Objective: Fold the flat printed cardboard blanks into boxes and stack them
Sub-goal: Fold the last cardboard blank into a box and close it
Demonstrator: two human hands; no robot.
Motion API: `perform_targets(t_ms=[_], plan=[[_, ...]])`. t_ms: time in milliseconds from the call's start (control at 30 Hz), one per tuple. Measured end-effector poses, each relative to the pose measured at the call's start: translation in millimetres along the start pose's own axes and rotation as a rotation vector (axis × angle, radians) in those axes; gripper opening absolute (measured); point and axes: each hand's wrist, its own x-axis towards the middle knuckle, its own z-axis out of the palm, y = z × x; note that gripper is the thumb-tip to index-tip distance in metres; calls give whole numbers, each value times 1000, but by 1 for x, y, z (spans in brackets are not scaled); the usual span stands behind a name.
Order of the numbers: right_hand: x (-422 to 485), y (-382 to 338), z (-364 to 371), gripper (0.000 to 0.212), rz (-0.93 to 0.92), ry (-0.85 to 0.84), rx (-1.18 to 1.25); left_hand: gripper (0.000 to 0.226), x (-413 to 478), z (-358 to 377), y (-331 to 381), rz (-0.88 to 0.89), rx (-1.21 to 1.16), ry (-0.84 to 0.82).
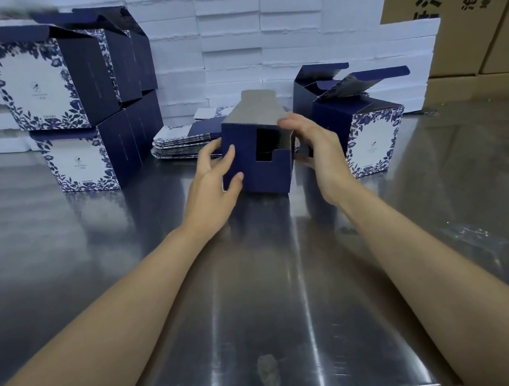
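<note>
Shiny metal table (93,264) holds the half-made blue box (263,172) just in front of the flat blanks pile (174,145), with left hand (212,182) and right hand (319,151) gripping its sides; tucking the flaps in evenly should work best, I think.

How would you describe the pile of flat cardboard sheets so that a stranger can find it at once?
Start at the steel table, backed by a wall of white blocks. Near that wall, behind the dark blue box held by the left hand and right hand, lies a low pile of sheets. It alone is flat; the boxes around it all stand folded.
</note>
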Motion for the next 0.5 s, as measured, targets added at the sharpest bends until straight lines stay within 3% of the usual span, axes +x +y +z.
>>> perform_targets(t_ms=[100, 267, 500], plan=[[0, 3, 1, 43, -76, -63, -75, 48, 2, 0, -1, -24, -53, 55], [-1, 18, -4, 25, -425, -78, -412, 46, 1, -2, -2, -18, -138, 91], [-3, 33, -10, 28, -565, 55, -705, 48, 0, -1, -4, 57, -84, 58]])
